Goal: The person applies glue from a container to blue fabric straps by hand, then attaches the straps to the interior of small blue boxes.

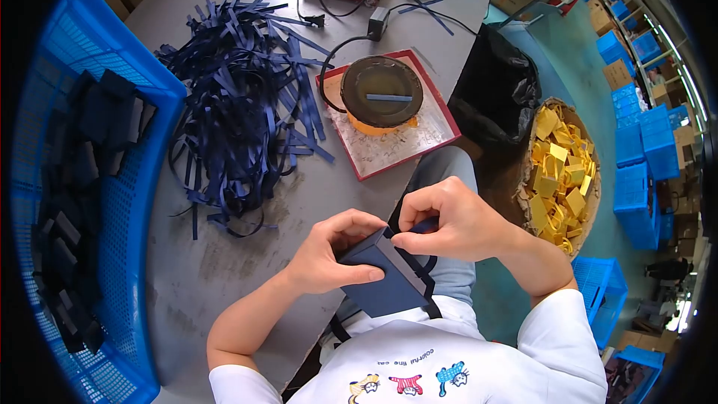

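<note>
My left hand (333, 253) grips a dark blue box (383, 284) over my lap, with the thumb lying along its face. At the box's upper right edge, my right hand (452, 221) pinches a dark blue ribbon (428, 225). Part of that ribbon loops down beside the box; its far end is hidden by my fingers. Beyond my hands stands a round pot (381, 78) with a dark top and an orange base, and one blue strip (389, 97) lies flat across it.
A red-rimmed tray (359, 168) holds the pot. Tangled blue ribbons (239, 112) cover the table's left side, near a blue crate (142, 254) of dark boxes. Rightward are a black bag (493, 82) and a carton of yellow boxes (561, 179). Power cords (336, 45) cross the table's back.
</note>
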The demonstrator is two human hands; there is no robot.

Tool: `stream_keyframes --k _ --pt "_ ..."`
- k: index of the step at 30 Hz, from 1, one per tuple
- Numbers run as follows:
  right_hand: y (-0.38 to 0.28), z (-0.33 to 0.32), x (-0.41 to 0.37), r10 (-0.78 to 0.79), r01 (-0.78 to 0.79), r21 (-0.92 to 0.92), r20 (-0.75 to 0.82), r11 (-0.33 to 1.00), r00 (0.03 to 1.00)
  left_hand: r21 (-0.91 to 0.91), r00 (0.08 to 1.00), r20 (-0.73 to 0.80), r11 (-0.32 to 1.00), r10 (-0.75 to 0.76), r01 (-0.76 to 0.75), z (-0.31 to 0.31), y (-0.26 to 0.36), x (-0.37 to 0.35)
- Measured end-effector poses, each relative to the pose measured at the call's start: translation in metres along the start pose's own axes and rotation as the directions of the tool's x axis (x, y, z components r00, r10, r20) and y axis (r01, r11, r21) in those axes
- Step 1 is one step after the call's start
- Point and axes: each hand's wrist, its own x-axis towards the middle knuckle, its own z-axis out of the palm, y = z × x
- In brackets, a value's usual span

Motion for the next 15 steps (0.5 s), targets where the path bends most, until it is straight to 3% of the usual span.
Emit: stream_keyframes --k 11,15 --pt "0.0041 0.0076 0.0032 -0.009 0.008 -0.066 -0.006 0.998 1.0 0.014 1.0 0.004 1.0 0.009 -0.009 -0.0003 0.0002 -0.0001" --pt "0.0065 0.011 0.0031 -0.08 0.068 -0.169 -0.064 0.983 0.995 0.008 1.0 -0.017 1.0 0.026 -0.026 -0.0001 -0.0033 0.0008"
